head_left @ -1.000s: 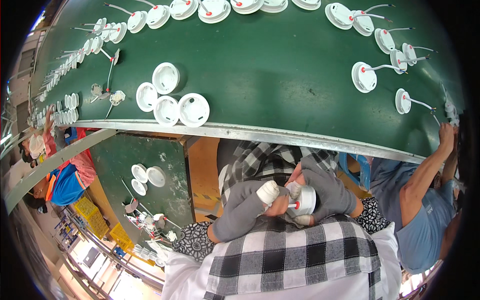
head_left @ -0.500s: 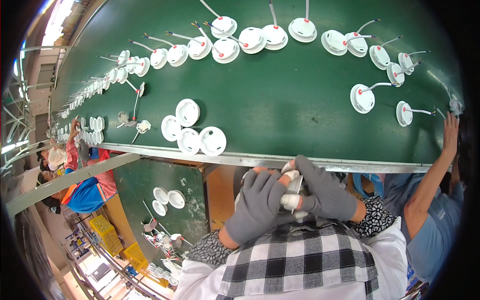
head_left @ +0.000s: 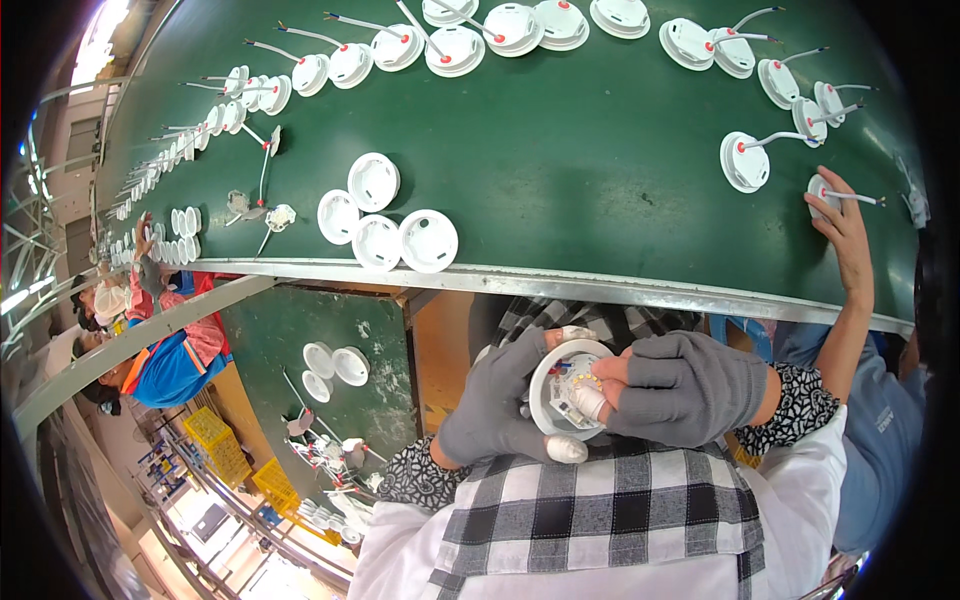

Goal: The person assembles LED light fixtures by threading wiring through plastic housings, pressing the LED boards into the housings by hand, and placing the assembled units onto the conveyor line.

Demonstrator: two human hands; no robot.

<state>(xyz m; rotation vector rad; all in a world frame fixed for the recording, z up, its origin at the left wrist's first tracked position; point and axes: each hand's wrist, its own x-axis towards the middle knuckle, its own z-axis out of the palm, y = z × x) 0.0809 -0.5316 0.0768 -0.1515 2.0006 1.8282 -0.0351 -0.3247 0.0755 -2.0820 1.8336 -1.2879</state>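
The two hands are together in front of the checked apron (head_left: 600,510), both at one white cup (head_left: 542,398). The left hand (head_left: 505,400), in a grey fingerless glove, is clamped around the cup's left side, its taped thumb low on the rim and a taped finger at the top. The right hand (head_left: 680,390), gloved likewise, comes over the right rim with its fingers inside, on or against a small pale circuit board (head_left: 572,402). Those fingers cover part of the board, so I can't tell whether they pinch it or only press. The cup's underside is hidden.

Past the metal edge (head_left: 560,288) of the green table (head_left: 560,180), four empty white cups (head_left: 429,240) sit in a cluster. On the table's right side I count seven white lamps (head_left: 745,165) with cables; a co-worker's hand (head_left: 848,225) is on the nearest. Five more stand along the top middle, some cut off above. The line running away left crowds too tightly to count.

On the lower green table (head_left: 350,320) are three white cups (head_left: 350,366) and a tangled heap of wired parts (head_left: 335,465), perhaps more boards. Two yellow crates (head_left: 215,445) sit beyond it.
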